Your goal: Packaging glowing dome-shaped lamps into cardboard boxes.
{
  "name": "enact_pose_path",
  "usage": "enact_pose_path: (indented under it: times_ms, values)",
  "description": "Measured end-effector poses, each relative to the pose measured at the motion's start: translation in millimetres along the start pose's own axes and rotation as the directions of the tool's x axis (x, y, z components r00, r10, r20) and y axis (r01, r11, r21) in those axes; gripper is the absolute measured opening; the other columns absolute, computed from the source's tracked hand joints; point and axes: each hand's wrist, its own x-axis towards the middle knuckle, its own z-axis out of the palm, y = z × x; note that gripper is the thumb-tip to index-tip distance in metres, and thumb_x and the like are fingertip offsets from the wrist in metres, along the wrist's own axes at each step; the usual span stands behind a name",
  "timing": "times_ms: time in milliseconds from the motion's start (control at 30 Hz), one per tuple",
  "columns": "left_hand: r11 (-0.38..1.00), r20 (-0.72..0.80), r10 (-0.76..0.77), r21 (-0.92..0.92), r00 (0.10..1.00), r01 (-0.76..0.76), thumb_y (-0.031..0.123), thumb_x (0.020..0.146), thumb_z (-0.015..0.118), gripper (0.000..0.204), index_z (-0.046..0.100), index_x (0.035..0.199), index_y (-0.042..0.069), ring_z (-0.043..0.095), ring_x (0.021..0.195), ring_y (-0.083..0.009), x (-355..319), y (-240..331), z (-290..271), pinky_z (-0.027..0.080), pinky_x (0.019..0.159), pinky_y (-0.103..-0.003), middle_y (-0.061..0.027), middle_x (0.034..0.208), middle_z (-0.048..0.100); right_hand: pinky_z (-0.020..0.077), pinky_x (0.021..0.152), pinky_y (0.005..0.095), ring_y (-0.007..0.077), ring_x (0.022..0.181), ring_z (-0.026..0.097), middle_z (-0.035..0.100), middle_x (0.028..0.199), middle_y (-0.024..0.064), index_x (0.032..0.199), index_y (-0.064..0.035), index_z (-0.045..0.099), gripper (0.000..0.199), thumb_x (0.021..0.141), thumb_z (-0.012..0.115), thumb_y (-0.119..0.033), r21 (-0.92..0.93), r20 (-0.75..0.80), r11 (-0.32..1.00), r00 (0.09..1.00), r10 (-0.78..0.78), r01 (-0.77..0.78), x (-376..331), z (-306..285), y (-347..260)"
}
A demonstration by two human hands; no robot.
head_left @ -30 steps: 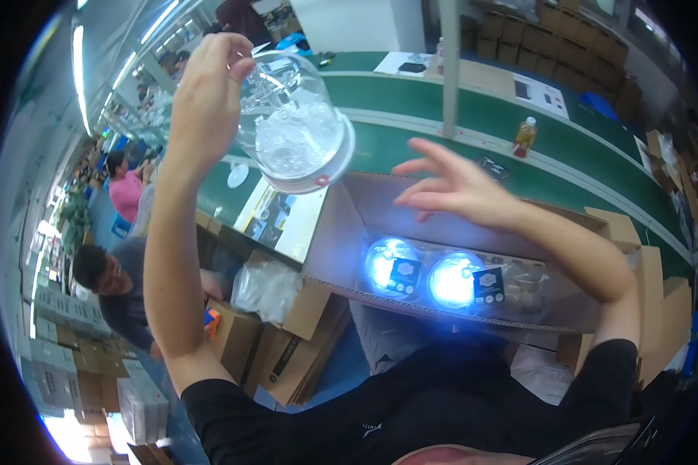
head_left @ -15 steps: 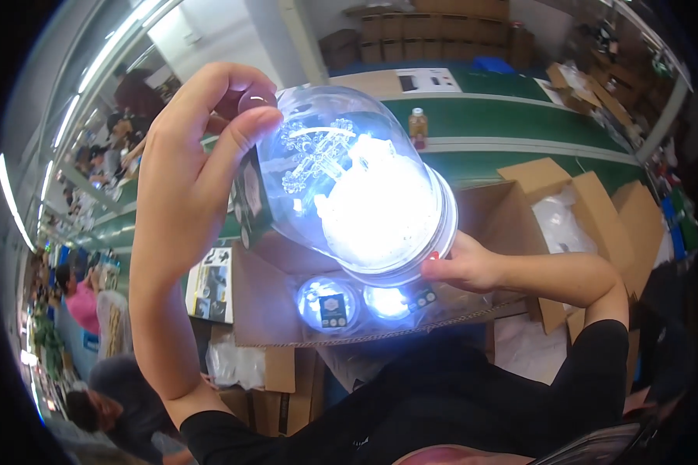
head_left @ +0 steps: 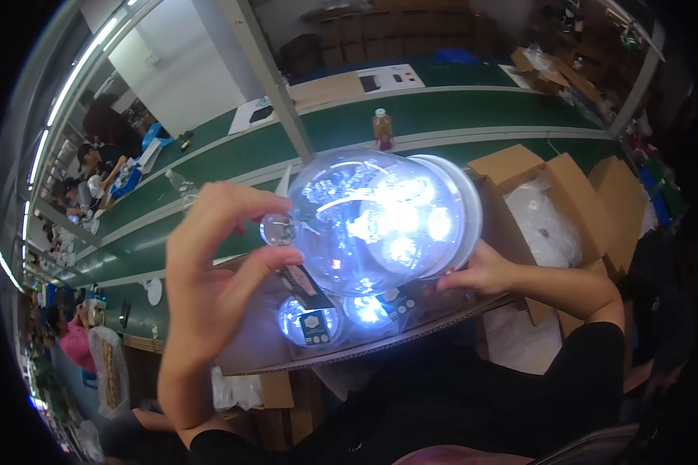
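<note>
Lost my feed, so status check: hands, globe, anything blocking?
Left hand pinching clear lit globe at its top knob. Right hand under its white base. Two lit units in tray below, apart from the globe.

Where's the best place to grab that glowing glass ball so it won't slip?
Probably by its two ends. The globe lies on its side, and its round clear dome is smooth. The left hand pinches the small knob from the left. The right hand props the flat white base from below right. Those give a firmer grip than the curved glass.
</note>
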Motion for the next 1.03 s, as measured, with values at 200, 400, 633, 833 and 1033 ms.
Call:
enact_pose_path:
  times_ms: [200, 400, 633, 833, 1033]
  values:
    - [0.989, -0.104, -0.107, -0.112, 0.989, 0.096, -0.006, 0.073, 0.075, 0.033, 0.066, 0.105, -0.001, 0.06, 0.076, -0.0154, -18.7, -0.3, 12.6, 0.048, 0.068, -0.025, -0.0082, 0.092, 0.064, 0.0537, 0.083, 0.0297, 0.0149, 0.093, 0.067, 0.069, 0.099, 0.0073, 0.119, 0.0009, 0.057, 0.038, 0.086, 0.075, -0.005, 0.094, 0.041, 0.992, 0.996, 0.082, -0.085, -1.6, 10.4, -5.6]
    - [0.976, -0.046, -0.171, -0.146, 0.984, 0.163, 0.0, 0.074, 0.078, 0.042, 0.062, 0.113, 0.002, 0.059, 0.087, -0.0165, -21.0, -7.6, 16.2, 0.048, 0.074, -0.028, -0.0069, 0.101, 0.059, 0.0553, 0.08, 0.0309, 0.0161, 0.087, 0.068, 0.068, 0.099, 0.0091, 0.119, 0.0018, 0.055, 0.034, 0.089, 0.071, -0.005, 0.048, -0.059, 0.998, 0.998, 0.03, -0.027, 4.8, 13.5, -8.3]
    - [0.935, 0.009, -0.297, -0.203, 0.955, 0.292, 0.006, 0.062, 0.088, 0.085, 0.049, 0.138, 0.008, 0.051, 0.116, -0.0164, -12.7, -18.6, 36.6, 0.048, 0.095, -0.035, -0.0028, 0.126, 0.053, 0.059, 0.073, 0.034, 0.0216, 0.081, 0.07, 0.064, 0.102, 0.011, 0.123, 0.0031, 0.049, 0.038, 0.091, 0.068, -0.003, 0.124, -0.131, 0.991, 0.99, 0.061, -0.045, 14.2, 13.1, -4.0]
    - [0.9, 0.107, -0.353, -0.232, 0.93, 0.368, -0.002, 0.069, 0.08, 0.068, 0.054, 0.132, 0.002, 0.056, 0.107, -0.0153, 4.0, -14.8, 28.1, 0.052, 0.092, -0.031, -0.0063, 0.121, 0.056, 0.0587, 0.072, 0.0325, 0.0207, 0.08, 0.07, 0.065, 0.099, 0.0109, 0.121, 0.0036, 0.052, 0.036, 0.089, 0.068, -0.001, 0.097, -0.144, 0.994, 0.987, 0.069, -0.055, 17.0, 6.2, 6.1]
    - [0.838, 0.276, -0.374, -0.307, 0.885, 0.45, 0.002, 0.071, 0.075, 0.065, 0.055, 0.132, 0.001, 0.055, 0.119, -0.0208, 16.4, -8.5, 9.0, 0.047, 0.099, -0.029, -0.0084, 0.128, 0.055, 0.0596, 0.07, 0.0321, 0.02, 0.082, 0.069, 0.064, 0.103, 0.0111, 0.126, 0.002, 0.05, 0.042, 0.089, 0.069, -0.001, 0.104, -0.196, 0.994, 0.98, 0.028, -0.008, 17.1, 5.0, 10.5]
